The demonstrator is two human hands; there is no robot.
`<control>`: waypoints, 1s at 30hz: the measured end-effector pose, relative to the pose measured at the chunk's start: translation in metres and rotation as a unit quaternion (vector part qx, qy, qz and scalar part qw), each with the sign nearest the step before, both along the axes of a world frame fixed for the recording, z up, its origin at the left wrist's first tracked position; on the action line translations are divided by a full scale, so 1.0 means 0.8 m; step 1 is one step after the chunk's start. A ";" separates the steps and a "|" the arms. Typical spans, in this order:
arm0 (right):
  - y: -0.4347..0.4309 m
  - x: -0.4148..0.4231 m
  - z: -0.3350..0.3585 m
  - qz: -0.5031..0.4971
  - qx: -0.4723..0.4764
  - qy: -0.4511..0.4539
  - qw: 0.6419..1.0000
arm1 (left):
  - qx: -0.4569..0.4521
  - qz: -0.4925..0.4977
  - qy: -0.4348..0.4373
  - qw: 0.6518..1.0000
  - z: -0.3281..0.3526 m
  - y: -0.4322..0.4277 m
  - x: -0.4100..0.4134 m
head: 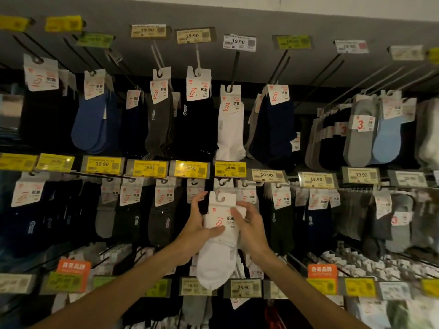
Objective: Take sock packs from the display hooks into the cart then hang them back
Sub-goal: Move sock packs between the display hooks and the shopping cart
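Both hands are up at the middle row, and between them is a white pack, held in front of the other packs, just under the yellow tag marked 16.90. The left hand has its thumb laid across the front and its fingers reaching up behind, so it pinches the pack from the left edge. The right hand curls its fingers over the right edge of the card and grips there. Neither hand has anything else in it.

The pack looks light: a pair or so of soft socks that hang limp below the hands, with the toe end dangling near the lower price rail. That part will fold and swing, so it gives no control. The card at the top is the only stiff bit, and it is thin, so it could crease or tear at the hole if it is yanked. I would take it where these hands have it, on both sides of the card just under the hole, so the opening stays square.

The hole sits a little below the hook, and it looks free of it, though I cannot be sure from here. No cart is in sight.
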State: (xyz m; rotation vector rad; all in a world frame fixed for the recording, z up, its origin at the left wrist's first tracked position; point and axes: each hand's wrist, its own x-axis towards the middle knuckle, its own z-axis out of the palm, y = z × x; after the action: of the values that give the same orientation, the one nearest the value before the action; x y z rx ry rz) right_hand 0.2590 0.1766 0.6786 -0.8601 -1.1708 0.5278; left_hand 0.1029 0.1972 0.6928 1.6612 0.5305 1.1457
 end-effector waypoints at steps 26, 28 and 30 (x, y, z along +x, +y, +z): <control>0.066 0.010 0.059 -0.175 -0.068 -0.249 0.950 | 0.037 0.153 0.011 0.988 0.031 0.087 0.066; 0.085 0.011 0.047 -0.229 -0.123 -0.372 0.891 | 0.090 0.193 0.076 0.974 0.031 0.091 0.074; 0.096 0.018 0.033 -0.250 -0.136 -0.474 0.833 | 0.150 0.230 0.148 0.950 0.027 0.103 0.082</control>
State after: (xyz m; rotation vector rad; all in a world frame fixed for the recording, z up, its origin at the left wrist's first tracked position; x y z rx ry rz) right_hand 0.2736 0.2536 0.7047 -1.7245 -1.6825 -0.2391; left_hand 0.1681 0.2794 0.7143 2.0562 1.0162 1.3663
